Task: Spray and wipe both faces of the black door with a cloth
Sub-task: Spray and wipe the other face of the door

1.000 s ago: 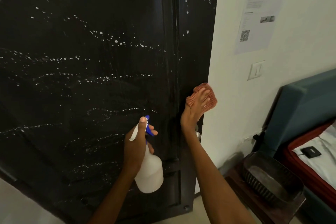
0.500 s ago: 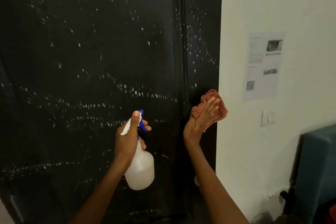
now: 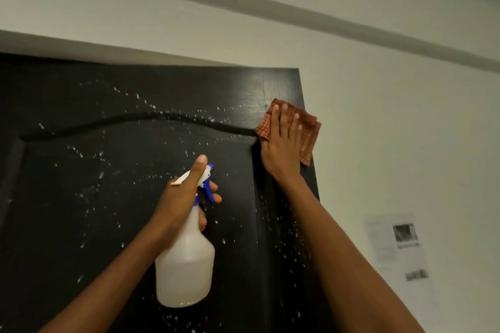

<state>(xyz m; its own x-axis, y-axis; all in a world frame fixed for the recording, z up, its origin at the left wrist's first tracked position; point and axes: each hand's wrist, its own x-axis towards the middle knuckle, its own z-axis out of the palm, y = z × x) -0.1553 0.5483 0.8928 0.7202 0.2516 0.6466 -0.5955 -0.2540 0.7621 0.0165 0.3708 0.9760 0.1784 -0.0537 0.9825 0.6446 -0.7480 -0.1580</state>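
The black door [image 3: 113, 197] is speckled with spray droplets [image 3: 151, 105] and is bordered by a white wall [image 3: 392, 116], on which a printed sheet [image 3: 397, 246] is fixed. A checked cloth [image 3: 308, 127] is pressed flat against the door's upper right corner by the right hand [image 3: 282, 143], fingers extended. A white spray bottle [image 3: 186, 265], contents not discernible, is gripped at the neck by the left hand [image 3: 186, 197].

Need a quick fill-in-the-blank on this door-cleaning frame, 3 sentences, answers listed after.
1. The right hand presses a checked cloth flat against the top ____ corner of the black door.
2. The left hand has its grip round the neck of a white ____ with a blue trigger.
3. The door panel is speckled with white ____.

Missing words: right; spray bottle; droplets
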